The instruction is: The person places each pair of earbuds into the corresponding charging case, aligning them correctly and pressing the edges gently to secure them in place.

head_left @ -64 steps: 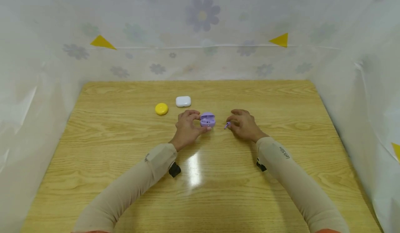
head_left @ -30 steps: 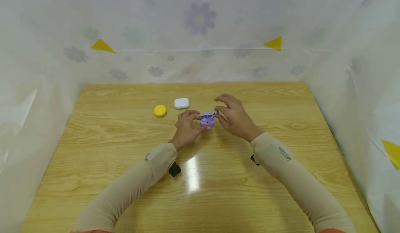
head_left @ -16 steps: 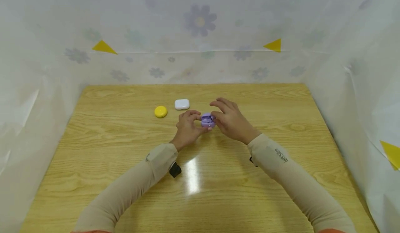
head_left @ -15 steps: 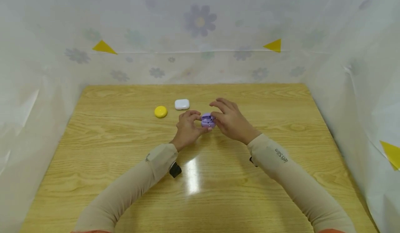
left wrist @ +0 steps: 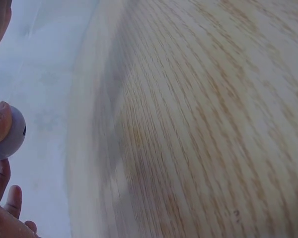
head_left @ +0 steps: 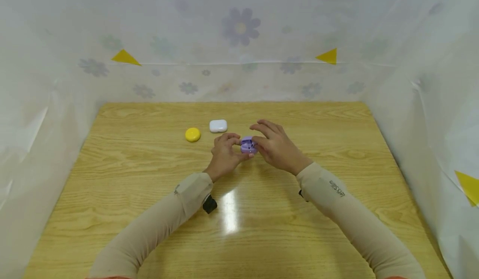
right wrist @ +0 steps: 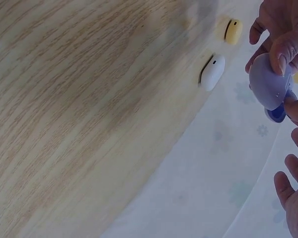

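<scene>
A small purple earbud case (head_left: pixel 245 150) has its lid raised. My left hand (head_left: pixel 223 153) grips it from the left, thumb at the front and fingers behind. My right hand (head_left: pixel 281 148) is at the right side of the case, its thumb and index finger pinching a purple earbud at the opening, mostly hidden by the fingertips. The other right fingers are spread away. From the right wrist, the case (right wrist: pixel 266 82) shows its rounded underside, held up off the table, with the left thumb on it. At the left wrist view's edge, the case (left wrist: pixel 16 136) is partly covered by the thumb.
A white earbud case (head_left: pixel 218 126) lies shut on the wooden table (head_left: pixel 149 179), beyond the left hand. Left of it is a round yellow case (head_left: pixel 192 134). Pale flower-printed sheeting (head_left: pixel 239 75) encloses the back and sides.
My right hand brought the purple earbud leftward from beside the case, over its opening, then down into it. My left hand kept holding the case in place.
</scene>
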`<action>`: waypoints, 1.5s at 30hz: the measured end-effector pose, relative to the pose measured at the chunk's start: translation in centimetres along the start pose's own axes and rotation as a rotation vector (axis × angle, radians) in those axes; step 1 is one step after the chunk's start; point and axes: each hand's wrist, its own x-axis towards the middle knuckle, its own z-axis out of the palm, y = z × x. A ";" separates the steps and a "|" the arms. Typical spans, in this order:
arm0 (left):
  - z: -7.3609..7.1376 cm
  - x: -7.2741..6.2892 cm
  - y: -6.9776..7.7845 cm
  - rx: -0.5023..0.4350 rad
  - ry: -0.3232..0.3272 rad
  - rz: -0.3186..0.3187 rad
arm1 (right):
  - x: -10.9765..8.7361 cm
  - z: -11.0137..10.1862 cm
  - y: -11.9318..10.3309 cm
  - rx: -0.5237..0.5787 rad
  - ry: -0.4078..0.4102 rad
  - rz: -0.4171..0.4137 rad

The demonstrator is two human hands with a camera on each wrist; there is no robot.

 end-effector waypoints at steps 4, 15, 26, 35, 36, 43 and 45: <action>0.0 0.0 0.0 -0.003 0.003 -0.001 | 0.0 0.0 -0.1 0.002 -0.006 -0.014; 0.0 0.0 -0.2 -0.017 0.003 -0.018 | 0.0 0.0 0.0 -0.018 -0.011 -0.043; -0.1 -0.1 -0.1 -0.020 0.007 -0.006 | 0.0 0.1 0.4 -0.022 -0.074 -0.052; -0.1 -0.2 -0.1 -0.015 0.004 -0.006 | -0.2 0.2 0.3 -0.001 -0.104 -0.029; -0.1 -0.1 -0.1 -0.015 0.004 -0.007 | -0.2 0.2 0.3 0.007 -0.099 -0.025; -0.1 0.1 -0.1 -0.013 0.004 -0.017 | -0.2 0.4 0.6 0.068 0.017 0.003; -0.1 0.1 -0.2 -0.014 0.005 -0.026 | -0.2 0.4 0.7 0.068 0.012 0.029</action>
